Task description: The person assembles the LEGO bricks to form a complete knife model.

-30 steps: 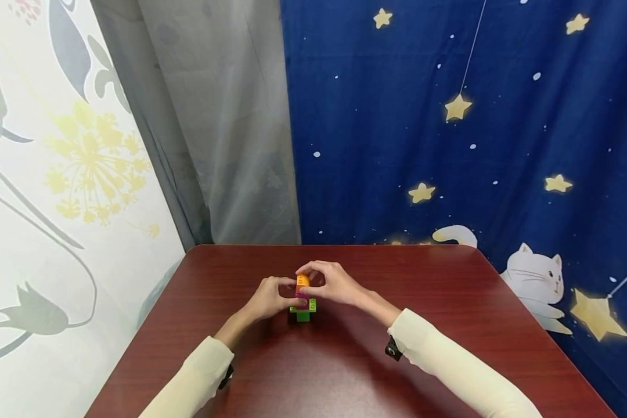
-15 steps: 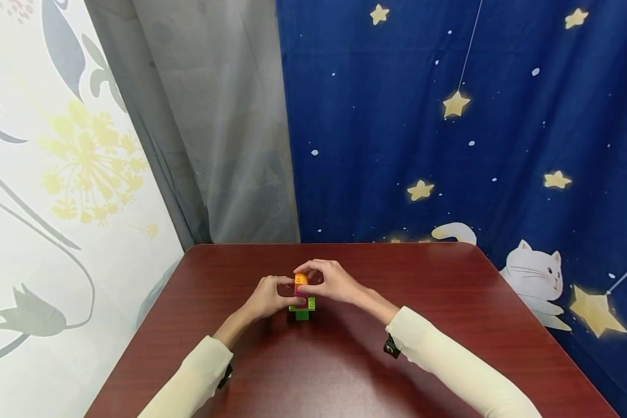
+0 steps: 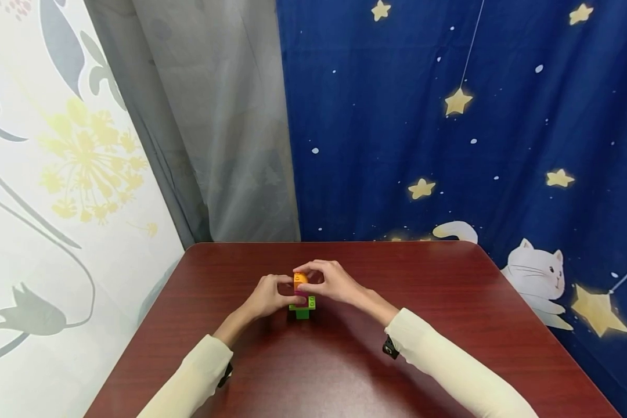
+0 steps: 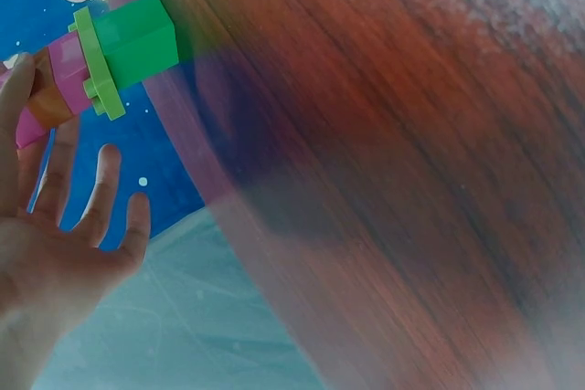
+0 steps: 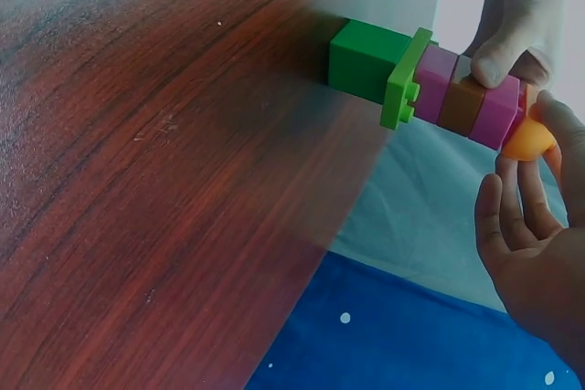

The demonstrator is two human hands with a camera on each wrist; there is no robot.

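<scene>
A stack of toy building bricks stands upright on the table. Its base is a dark green brick (image 5: 368, 59), topped by a lime green plate (image 5: 402, 84) with studs. Above come a pink brick (image 4: 69, 70), a brown brick (image 5: 462, 105) and another pink brick (image 5: 494, 114). My left hand (image 3: 267, 297) pinches the stack's upper part around the brown and upper pink bricks. An orange brick (image 3: 300, 281) with a rounded side is at the top, and my right hand (image 3: 334, 281) pinches it between thumb and fingers. Fingers partly cover where the orange and pink bricks meet.
The dark red wooden table (image 3: 397, 348) reaches forward to a blue star-patterned curtain (image 3: 376, 145) and a grey curtain (image 3: 235, 145). A white flower-patterned curtain (image 3: 57, 261) hangs on the left.
The orange brick seems to have turned slightly between the right fingers. Both hands stay at nearly the same place on the stack.
</scene>
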